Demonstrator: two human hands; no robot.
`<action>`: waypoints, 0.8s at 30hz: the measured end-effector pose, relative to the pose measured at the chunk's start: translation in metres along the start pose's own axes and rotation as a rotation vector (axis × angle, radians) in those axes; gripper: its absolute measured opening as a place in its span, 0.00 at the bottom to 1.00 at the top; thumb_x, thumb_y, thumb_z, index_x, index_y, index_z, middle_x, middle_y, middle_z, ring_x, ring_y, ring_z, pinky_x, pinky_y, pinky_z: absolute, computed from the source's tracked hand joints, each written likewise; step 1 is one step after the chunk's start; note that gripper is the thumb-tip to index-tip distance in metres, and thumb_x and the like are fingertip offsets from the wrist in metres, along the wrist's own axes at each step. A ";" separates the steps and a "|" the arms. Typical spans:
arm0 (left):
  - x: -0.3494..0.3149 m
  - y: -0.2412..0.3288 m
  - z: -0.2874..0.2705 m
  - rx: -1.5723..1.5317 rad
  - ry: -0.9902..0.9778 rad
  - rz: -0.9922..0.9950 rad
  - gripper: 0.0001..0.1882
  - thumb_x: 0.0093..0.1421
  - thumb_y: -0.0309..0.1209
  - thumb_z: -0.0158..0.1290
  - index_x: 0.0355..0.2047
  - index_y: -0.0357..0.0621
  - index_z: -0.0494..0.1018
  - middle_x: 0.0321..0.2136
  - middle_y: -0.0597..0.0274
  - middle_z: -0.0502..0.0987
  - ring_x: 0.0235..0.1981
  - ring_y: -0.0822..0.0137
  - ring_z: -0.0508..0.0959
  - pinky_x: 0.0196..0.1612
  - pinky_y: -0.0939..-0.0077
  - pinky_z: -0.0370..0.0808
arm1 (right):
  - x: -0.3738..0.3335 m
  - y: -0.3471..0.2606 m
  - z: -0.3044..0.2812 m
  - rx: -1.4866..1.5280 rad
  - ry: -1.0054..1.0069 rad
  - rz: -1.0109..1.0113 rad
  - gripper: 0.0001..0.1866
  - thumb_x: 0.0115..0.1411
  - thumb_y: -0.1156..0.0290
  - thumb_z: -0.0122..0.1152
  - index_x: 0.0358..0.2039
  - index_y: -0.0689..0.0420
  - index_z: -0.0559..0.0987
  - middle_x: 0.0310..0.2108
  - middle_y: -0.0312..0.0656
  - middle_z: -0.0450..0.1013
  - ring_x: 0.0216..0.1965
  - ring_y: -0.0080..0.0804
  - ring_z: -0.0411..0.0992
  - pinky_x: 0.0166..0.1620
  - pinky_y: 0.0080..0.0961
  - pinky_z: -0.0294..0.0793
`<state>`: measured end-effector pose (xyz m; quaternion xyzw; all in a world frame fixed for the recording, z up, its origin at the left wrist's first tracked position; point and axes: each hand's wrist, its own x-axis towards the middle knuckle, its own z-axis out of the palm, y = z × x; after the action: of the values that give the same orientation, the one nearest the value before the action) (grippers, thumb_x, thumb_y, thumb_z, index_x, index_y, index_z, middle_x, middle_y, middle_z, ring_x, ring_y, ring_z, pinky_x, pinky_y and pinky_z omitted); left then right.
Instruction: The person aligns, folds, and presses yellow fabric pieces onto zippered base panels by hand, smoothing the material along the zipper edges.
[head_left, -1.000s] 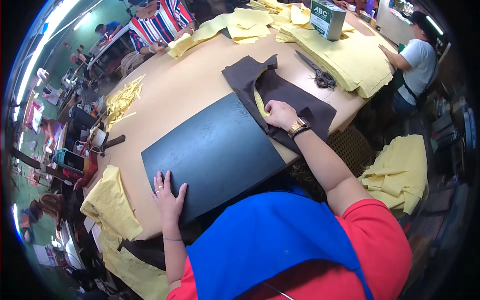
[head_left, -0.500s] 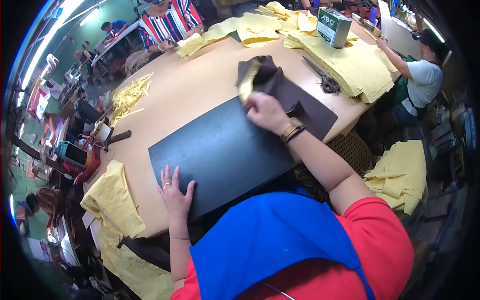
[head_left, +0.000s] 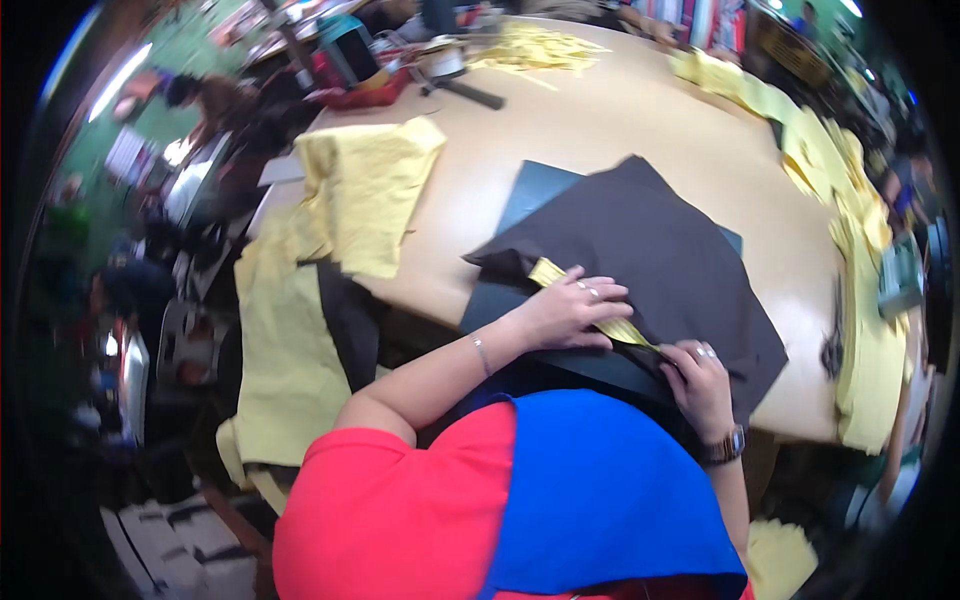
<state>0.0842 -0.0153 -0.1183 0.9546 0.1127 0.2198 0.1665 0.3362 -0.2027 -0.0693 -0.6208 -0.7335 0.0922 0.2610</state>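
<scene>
A large dark brown sheet of leather-like material (head_left: pixel 655 235) lies over a dark blue-grey board (head_left: pixel 532 192), whose corners show around it. Along the sheet's near edge runs a narrow yellow strip (head_left: pixel 621 331) with lines along its length. My left hand (head_left: pixel 572 313) rests across this strip, palm down, fingers stretched out. To its right, my right hand (head_left: pixel 700 385) pinches at the strip's tapering right end beside the sheet's edge. My fingers partly hide that end, and what else they grip there cannot be made out.
Yellow sheets (head_left: pixel 375 195) hang over the table's left edge. Beyond them lie a hammer-like tool (head_left: pixel 470 95) and a heap of yellow scraps (head_left: pixel 540 47). Dark scissors (head_left: pixel 832 345) and stacked yellow pieces (head_left: pixel 870 370) lie to the right, near a green-and-white box (head_left: pixel 901 277). A person stands across the table.
The view has turned leftward. The brown sheet, formerly at the board's far right, now covers much of it. My left hand has left the board's corner for the strip; my right hand pinches the strip's end.
</scene>
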 end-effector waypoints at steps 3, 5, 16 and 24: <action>-0.002 0.001 -0.002 0.156 0.033 0.095 0.17 0.65 0.45 0.64 0.52 0.60 0.82 0.61 0.64 0.77 0.65 0.61 0.76 0.64 0.45 0.74 | -0.009 0.000 -0.009 -0.056 -0.038 0.027 0.12 0.62 0.72 0.70 0.46 0.57 0.84 0.41 0.44 0.79 0.43 0.47 0.77 0.46 0.40 0.79; -0.002 0.001 -0.001 0.170 0.090 0.091 0.14 0.65 0.43 0.63 0.50 0.59 0.82 0.58 0.66 0.79 0.62 0.63 0.78 0.62 0.48 0.75 | -0.009 -0.002 -0.014 -0.042 -0.068 0.023 0.12 0.62 0.72 0.70 0.47 0.57 0.84 0.42 0.45 0.79 0.43 0.47 0.77 0.47 0.40 0.78; 0.011 0.017 -0.125 -0.150 -0.131 -0.190 0.15 0.67 0.46 0.63 0.38 0.49 0.82 0.29 0.61 0.85 0.32 0.56 0.85 0.37 0.62 0.79 | -0.003 0.007 -0.098 0.082 -0.173 0.221 0.08 0.60 0.74 0.74 0.39 0.59 0.86 0.30 0.45 0.82 0.31 0.39 0.80 0.37 0.34 0.76; 0.038 -0.061 -0.159 -0.326 -0.485 -0.477 0.11 0.67 0.30 0.61 0.47 0.39 0.80 0.35 0.61 0.84 0.39 0.70 0.81 0.48 0.70 0.79 | 0.079 0.070 -0.161 0.260 -0.465 0.405 0.11 0.63 0.72 0.66 0.46 0.59 0.85 0.33 0.39 0.82 0.38 0.24 0.79 0.45 0.27 0.79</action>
<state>0.0361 0.0942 0.0082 0.8868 0.2527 -0.0424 0.3847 0.4695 -0.1422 0.0563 -0.6777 -0.6172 0.3743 0.1401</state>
